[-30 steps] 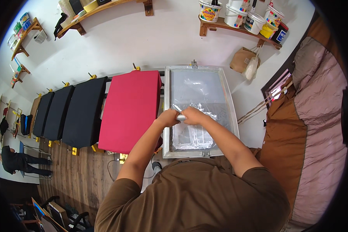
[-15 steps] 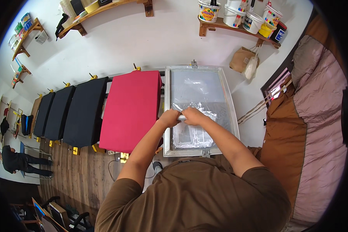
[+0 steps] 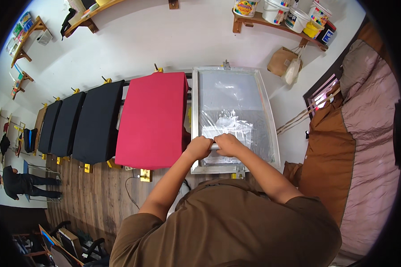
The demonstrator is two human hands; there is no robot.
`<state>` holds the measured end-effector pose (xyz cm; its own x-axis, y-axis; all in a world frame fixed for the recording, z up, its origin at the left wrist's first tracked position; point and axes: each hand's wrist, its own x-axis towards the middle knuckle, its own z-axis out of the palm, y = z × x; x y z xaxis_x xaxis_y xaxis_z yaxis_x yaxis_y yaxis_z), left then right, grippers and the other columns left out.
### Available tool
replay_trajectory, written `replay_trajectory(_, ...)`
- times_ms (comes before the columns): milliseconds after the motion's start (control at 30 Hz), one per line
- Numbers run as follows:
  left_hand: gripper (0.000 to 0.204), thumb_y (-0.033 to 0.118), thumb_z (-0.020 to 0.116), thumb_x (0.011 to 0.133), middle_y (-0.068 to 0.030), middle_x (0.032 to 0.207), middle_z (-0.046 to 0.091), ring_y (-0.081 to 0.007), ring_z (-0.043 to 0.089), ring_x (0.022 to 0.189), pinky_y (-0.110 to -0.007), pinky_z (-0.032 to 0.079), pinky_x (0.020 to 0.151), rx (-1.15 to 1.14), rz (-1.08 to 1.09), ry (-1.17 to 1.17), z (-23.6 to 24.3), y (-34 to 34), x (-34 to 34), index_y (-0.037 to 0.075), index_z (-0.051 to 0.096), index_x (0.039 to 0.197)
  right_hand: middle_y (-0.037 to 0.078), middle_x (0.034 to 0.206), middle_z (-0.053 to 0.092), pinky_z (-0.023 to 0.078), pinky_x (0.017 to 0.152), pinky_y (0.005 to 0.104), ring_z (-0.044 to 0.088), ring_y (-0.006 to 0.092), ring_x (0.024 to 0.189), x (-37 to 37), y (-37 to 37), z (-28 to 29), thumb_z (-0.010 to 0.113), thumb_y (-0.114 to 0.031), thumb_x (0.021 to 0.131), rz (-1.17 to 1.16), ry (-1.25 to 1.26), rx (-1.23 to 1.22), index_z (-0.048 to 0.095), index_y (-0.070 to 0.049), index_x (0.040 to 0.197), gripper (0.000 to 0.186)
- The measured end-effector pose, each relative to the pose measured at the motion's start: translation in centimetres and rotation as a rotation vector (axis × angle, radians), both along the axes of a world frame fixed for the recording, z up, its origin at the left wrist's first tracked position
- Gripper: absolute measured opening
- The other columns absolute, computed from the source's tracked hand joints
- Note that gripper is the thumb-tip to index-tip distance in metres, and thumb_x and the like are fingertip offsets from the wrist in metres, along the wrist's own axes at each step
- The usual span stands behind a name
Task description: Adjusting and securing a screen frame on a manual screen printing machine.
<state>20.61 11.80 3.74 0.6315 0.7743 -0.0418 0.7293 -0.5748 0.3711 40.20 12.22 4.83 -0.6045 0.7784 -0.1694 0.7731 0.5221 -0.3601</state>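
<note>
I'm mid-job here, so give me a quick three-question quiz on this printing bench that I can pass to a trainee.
1. True or false: both hands grip the same bar on the framed screen.
2. Which lies directly left of the screen? A) a black board B) the red board C) a bucket
3. Fill in: the buckets stand on a wooden ____ on the wall.

Key
1. True: the left hand and right hand are closed side by side on the grey squeegee bar, near the screen's near edge.
2. B: the red board; the black boards lie further left.
3. Shelf, holding the buckets.
</note>
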Motion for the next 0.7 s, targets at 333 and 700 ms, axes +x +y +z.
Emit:
replay_trajectory(333, 0.011, 0.011, 0.06, 0.082, -0.0225, 0.075, 0.069, -0.0403, 0.069, 0.072, -0.051, 0.056, 0.068, -0.014, 0.006, -0.063, -0.2, -5.6, -0.1, 0.003, 0.068, 0.083, 0.015, 0.087, 0.07, 0.057, 0.077, 0.0478, 0.069, 0.0376, 0.085, 0.4, -5.6, 0.3, 0.074, -0.017, 0.071, 0.0, 0.072, -0.016, 0.064, -0.003, 0.085, 0.022)
replay_trajectory(700, 0.013, 0.014, 0.063, 0.079, -0.0225, 0.079, 0.07, -0.041, 0.07, 0.077, -0.05, 0.057, 0.073, -0.065, 0.008, -0.023, 0.9, -5.4, -0.2, 0.003, 0.07, 0.081, 0.018, 0.084, 0.069, 0.055, 0.076, 0.0492, 0.068, 0.0403, 0.084, 0.6, -5.2, 0.6, 0.074, -0.019, 0.072, 0.01, 0.098, -0.094, 0.064, -0.003, 0.088, 0.025)
